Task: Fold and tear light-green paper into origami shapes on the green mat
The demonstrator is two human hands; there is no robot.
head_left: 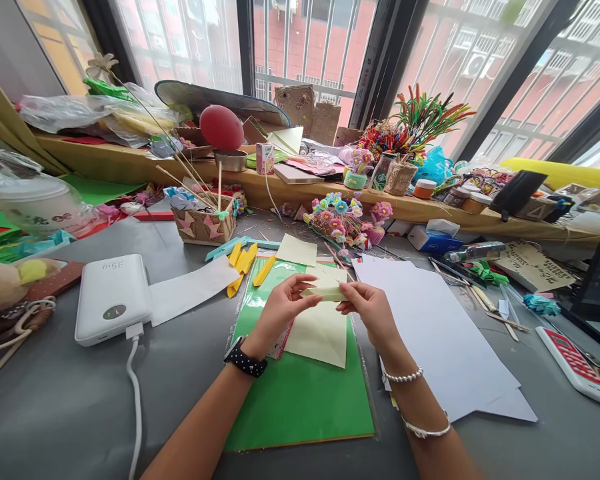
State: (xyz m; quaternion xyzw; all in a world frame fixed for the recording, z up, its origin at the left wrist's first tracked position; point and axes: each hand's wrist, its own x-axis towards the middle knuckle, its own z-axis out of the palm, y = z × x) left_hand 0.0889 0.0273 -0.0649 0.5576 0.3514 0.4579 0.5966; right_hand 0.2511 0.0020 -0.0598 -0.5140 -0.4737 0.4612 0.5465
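Note:
Both my hands pinch a small folded strip of pale yellow paper held above a green sheet. My left hand, with a black dotted watch strap at the wrist, grips its left end with thumb and fingers closed. My right hand, with bead and silver bracelets on the wrist, grips the right end. Under the hands a larger pale yellow sheet lies on the green sheet. Another pale yellow square lies farther back.
A white power bank with a cable sits at left on the grey table. White paper sheets lie at right. Yellow folded strips, a paper-star box, paper flowers and craft clutter fill the back ledge.

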